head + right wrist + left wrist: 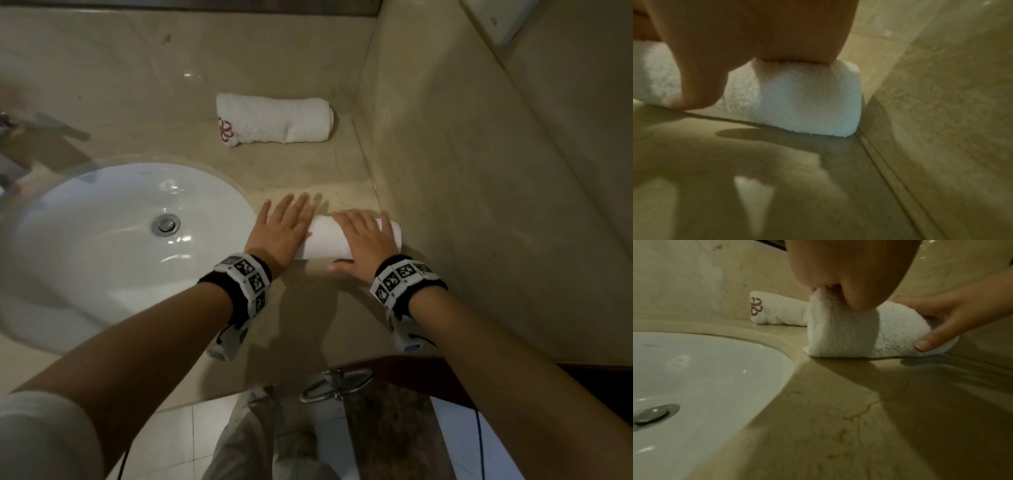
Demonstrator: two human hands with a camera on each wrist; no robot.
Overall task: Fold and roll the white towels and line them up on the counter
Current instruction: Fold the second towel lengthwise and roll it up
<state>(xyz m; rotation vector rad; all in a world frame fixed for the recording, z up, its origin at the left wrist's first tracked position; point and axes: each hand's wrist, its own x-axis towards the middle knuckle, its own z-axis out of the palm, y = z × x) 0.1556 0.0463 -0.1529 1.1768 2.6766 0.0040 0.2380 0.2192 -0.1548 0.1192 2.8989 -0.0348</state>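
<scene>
At your far left the white sink point(113, 240) sits sunk in the beige counter point(308, 308). Your left hand point(282, 233) lies flat on the left end of the near rolled towel point(329, 241), fingers straight and slightly spread, reaching past the roll. Your right hand point(364, 240) presses the right part of that roll, fingers straight over the top and thumb down its near side. The roll's right end lies close to the side wall point(479, 205). Farther back, well apart, a second rolled towel point(274, 118) with a red emblem rests by the wall.
</scene>
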